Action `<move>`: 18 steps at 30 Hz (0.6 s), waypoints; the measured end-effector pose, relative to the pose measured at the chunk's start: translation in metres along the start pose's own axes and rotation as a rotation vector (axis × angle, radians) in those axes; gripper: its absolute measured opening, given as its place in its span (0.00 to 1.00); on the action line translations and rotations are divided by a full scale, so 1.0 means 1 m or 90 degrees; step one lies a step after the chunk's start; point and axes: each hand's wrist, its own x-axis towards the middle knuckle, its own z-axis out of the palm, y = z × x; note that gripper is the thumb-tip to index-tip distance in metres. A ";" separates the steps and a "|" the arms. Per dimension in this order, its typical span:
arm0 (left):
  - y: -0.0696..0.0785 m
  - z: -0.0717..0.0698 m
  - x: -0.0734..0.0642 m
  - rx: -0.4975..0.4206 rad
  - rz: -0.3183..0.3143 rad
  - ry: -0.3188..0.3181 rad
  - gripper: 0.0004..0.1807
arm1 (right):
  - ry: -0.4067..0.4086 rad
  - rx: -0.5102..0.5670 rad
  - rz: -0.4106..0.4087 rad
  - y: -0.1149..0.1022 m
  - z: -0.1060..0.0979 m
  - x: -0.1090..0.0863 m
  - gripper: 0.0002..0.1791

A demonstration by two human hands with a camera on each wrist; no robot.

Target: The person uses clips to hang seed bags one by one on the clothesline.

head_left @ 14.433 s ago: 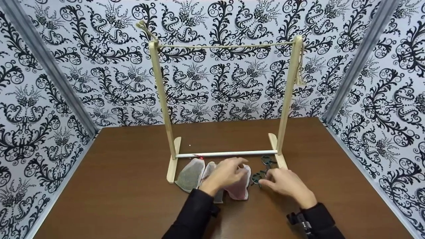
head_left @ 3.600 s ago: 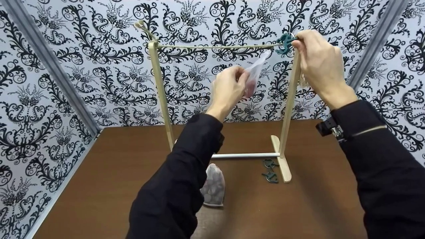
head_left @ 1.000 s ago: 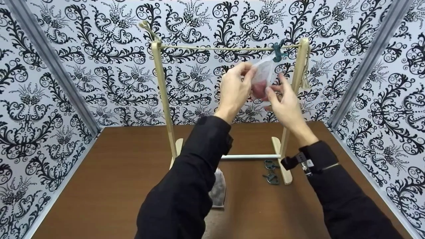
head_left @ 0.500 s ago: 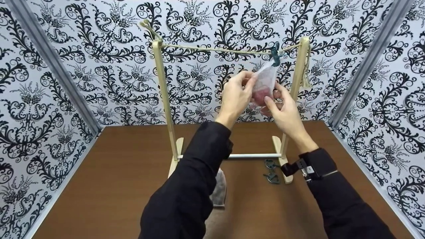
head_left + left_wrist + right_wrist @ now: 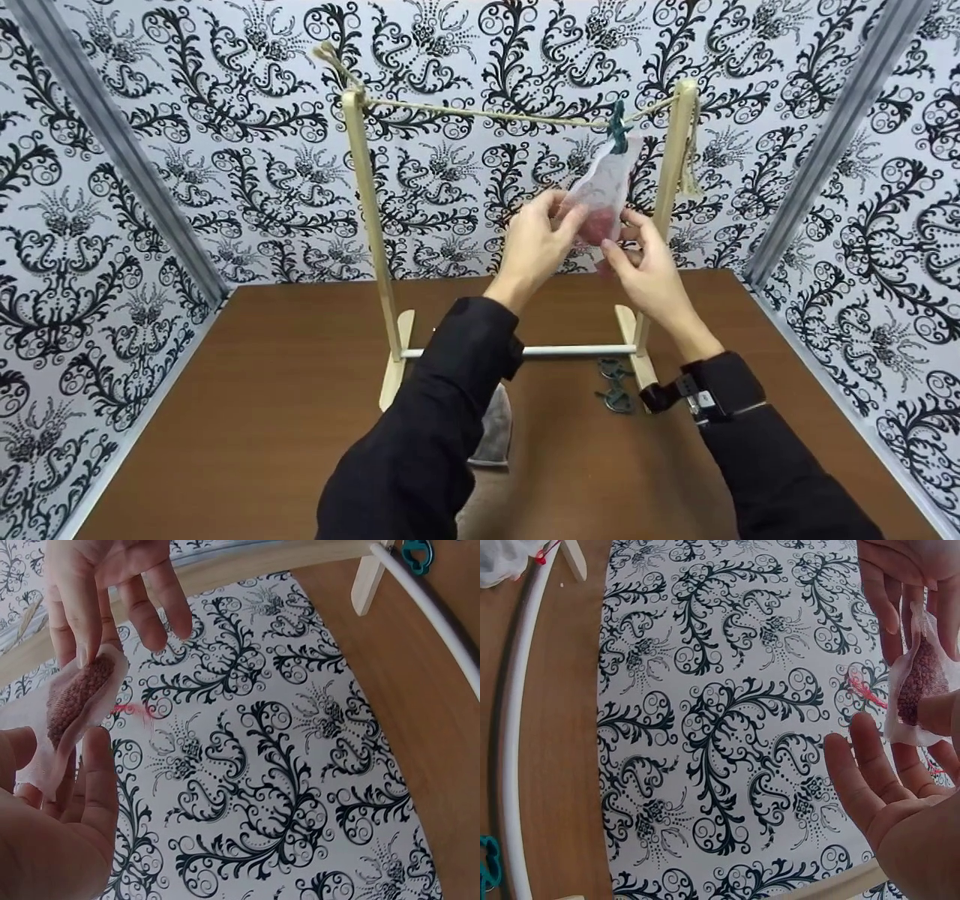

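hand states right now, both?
Left hand: holding the sheer pouch by its side, between thumb and fingers.
Right hand: holding the same pouch's opposite side, thumb over it.

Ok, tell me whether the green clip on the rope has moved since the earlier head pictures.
Yes: the green clip now sits lower and farther left, away from the right post.
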 end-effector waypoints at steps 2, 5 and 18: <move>-0.004 0.001 -0.003 -0.010 -0.012 -0.010 0.14 | -0.008 0.013 -0.004 0.002 -0.001 -0.003 0.31; -0.010 0.002 -0.006 -0.013 -0.018 -0.020 0.16 | -0.017 0.029 -0.007 0.003 -0.004 -0.007 0.33; -0.035 0.009 -0.017 0.026 0.000 -0.005 0.15 | -0.032 -0.017 0.001 0.017 -0.010 -0.029 0.37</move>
